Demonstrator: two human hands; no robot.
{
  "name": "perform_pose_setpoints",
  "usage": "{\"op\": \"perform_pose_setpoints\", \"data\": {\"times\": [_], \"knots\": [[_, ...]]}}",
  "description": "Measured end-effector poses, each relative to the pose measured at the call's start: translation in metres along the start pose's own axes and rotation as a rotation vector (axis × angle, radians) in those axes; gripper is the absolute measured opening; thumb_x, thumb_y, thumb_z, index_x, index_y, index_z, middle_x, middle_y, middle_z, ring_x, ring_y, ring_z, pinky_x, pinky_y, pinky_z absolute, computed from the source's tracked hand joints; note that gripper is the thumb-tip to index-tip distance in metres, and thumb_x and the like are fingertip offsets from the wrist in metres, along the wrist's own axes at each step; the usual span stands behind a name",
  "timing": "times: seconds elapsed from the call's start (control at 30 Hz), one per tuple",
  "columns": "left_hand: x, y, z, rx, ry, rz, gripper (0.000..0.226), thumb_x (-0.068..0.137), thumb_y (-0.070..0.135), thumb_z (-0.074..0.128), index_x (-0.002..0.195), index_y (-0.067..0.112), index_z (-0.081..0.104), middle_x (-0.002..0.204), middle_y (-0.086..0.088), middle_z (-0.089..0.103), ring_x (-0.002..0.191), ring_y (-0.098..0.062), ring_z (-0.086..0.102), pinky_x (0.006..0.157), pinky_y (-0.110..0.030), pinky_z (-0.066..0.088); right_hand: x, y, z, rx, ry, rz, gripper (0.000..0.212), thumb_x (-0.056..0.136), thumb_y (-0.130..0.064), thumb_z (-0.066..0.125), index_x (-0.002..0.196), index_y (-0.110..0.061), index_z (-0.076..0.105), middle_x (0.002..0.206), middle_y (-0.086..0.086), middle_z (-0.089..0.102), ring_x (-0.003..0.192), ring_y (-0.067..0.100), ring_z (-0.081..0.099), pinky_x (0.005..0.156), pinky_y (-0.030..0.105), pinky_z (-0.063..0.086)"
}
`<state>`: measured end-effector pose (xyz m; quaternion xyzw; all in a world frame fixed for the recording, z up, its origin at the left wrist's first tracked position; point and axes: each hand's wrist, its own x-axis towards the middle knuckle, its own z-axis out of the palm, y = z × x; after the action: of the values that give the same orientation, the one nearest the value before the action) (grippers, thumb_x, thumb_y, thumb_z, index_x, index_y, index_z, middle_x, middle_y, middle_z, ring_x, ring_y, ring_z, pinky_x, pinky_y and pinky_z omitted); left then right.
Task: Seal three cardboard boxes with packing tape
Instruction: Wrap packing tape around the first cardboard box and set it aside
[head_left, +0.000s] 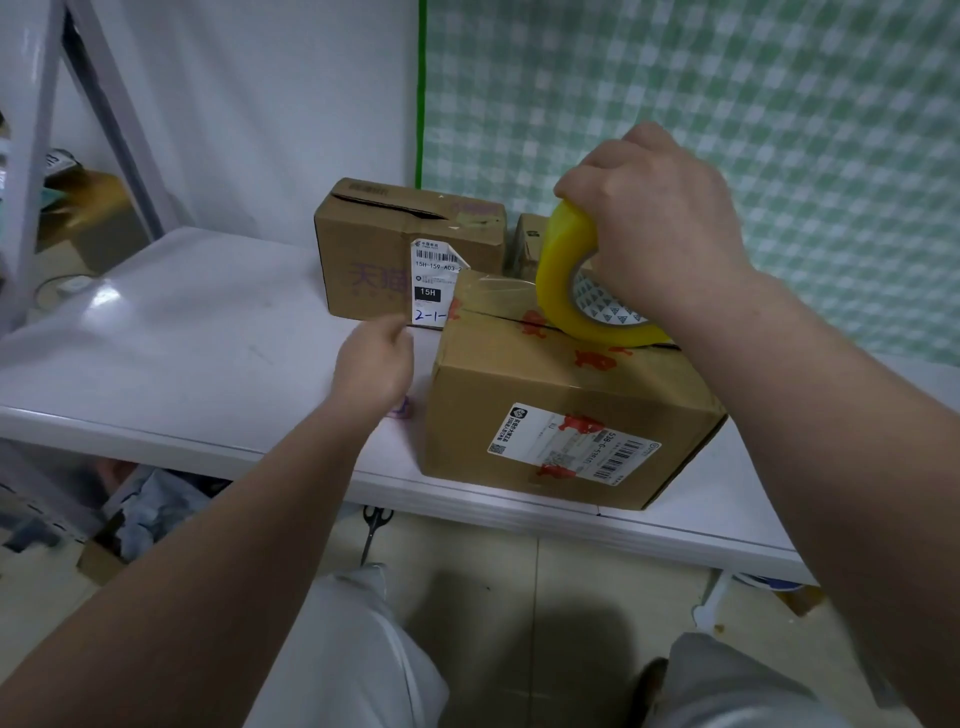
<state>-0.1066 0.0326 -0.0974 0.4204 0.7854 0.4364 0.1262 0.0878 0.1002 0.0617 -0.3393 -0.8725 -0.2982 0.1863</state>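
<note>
Head view: the right hand (660, 223) grips the yellow tape roll (566, 270), its fingers curled round the rim; the roll stands on edge on top of the front box (561, 395), centre right of the frame; a clear tape strip (493, 291) runs left from it along the flap seam; the left hand (374, 364), blurred, is just beside the box's upper left corner, fingers curled, though whether they pinch anything I cannot tell; a second box (374, 244) stands behind on the white tabletop (182, 322).

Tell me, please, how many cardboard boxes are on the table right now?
3. The near box sits at the front edge of the table, under the tape roll. The labelled box stands behind it, to the left. A third box peeks out behind the roll, mostly hidden.
</note>
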Motion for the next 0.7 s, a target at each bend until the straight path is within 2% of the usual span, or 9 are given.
{"op": "perform_pose_setpoints", "data": {"times": [0.03,0.1,0.2,0.27,0.33,0.4,0.5,0.57,0.7], "knots": [[0.001,0.015,-0.009,-0.233,-0.015,-0.013,0.035,0.093,0.021,0.048,0.123,0.008,0.061,0.120,0.000,0.061,0.111,-0.022,0.054,0.094,-0.026,0.043,-0.001,0.000,0.001,0.002,0.015,0.001,0.039,0.079,0.011,0.057,0.113,-0.009,0.063,0.109,0.008,0.061,0.109,0.029,0.046,0.060,0.035,0.033],[0.002,0.041,-0.021,-0.532,-0.213,-0.038,0.052,0.083,0.036,0.059,0.132,0.018,0.056,0.131,0.009,0.056,0.118,-0.012,0.054,0.105,-0.034,0.041,-0.003,-0.001,0.002,-0.004,0.043,0.013,0.039,0.079,0.011,0.056,0.112,-0.008,0.063,0.111,0.009,0.061,0.112,0.029,0.045,0.060,0.034,0.029],[-0.007,0.059,-0.022,-0.503,-0.475,-0.005,0.042,0.076,0.032,0.071,0.115,0.024,0.056,0.113,0.010,0.062,0.097,0.000,0.063,0.093,-0.030,0.050,-0.006,-0.002,0.007,0.018,0.137,0.039,0.041,0.071,0.013,0.058,0.107,-0.006,0.065,0.108,0.010,0.063,0.111,0.031,0.048,0.059,0.033,0.028],[-0.013,0.062,-0.020,-0.456,-0.508,-0.051,0.047,0.068,0.033,0.072,0.110,0.019,0.055,0.109,-0.002,0.067,0.098,-0.015,0.067,0.091,-0.041,0.053,-0.012,0.000,0.011,0.140,0.232,0.080,0.049,0.065,0.014,0.061,0.109,-0.006,0.066,0.108,0.011,0.064,0.109,0.036,0.051,0.058,0.033,0.032],[-0.018,0.059,-0.019,-0.580,-0.564,-0.166,0.036,0.082,0.023,0.068,0.115,0.014,0.057,0.112,-0.010,0.068,0.100,-0.025,0.067,0.089,-0.040,0.054,-0.021,0.008,0.014,0.364,0.273,0.195,0.060,0.069,0.009,0.062,0.125,-0.012,0.060,0.120,0.010,0.061,0.117,0.035,0.048,0.072,0.033,0.039],[-0.018,0.053,-0.020,-0.655,-0.618,-0.271,0.020,0.092,0.021,0.060,0.111,0.014,0.061,0.100,-0.007,0.072,0.090,-0.023,0.067,0.082,-0.034,0.053,-0.034,0.019,0.019,0.592,0.247,0.376,0.065,0.077,-0.005,0.064,0.138,-0.020,0.049,0.129,0.004,0.057,0.121,0.025,0.047,0.088,0.022,0.032],[-0.021,0.048,-0.022,-0.613,-0.640,-0.308,0.015,0.091,0.033,0.060,0.097,0.020,0.064,0.069,0.004,0.068,0.068,-0.018,0.056,0.060,-0.025,0.033,-0.057,0.028,0.030,0.915,0.161,0.673,0.061,0.080,-0.020,0.070,0.136,-0.028,0.047,0.106,-0.011,0.062,0.095,0.008,0.057,0.075,0.004,0.036],[-0.020,0.048,-0.022,-0.596,-0.626,-0.364,0.021,0.085,0.037,0.065,0.098,0.020,0.065,0.073,0.003,0.069,0.075,-0.020,0.058,0.061,-0.027,0.032,-0.070,0.028,0.043,1.104,0.031,0.773,0.041,0.080,-0.026,0.072,0.119,-0.030,0.056,0.090,-0.017,0.061,0.087,0.009,0.060,0.068,0.009,0.042],[-0.022,0.051,-0.022,-0.589,-0.512,-0.346,0.059,0.054,0.045,0.080,0.106,0.021,0.068,0.100,0.000,0.072,0.103,-0.025,0.064,0.087,-0.035,0.043,-0.074,0.029,0.052,1.297,-0.042,0.825,0.021,0.077,-0.030,0.075,0.093,-0.034,0.061,0.099,-0.003,0.069,0.094,0.019,0.066,0.083,0.041,0.055]]}}
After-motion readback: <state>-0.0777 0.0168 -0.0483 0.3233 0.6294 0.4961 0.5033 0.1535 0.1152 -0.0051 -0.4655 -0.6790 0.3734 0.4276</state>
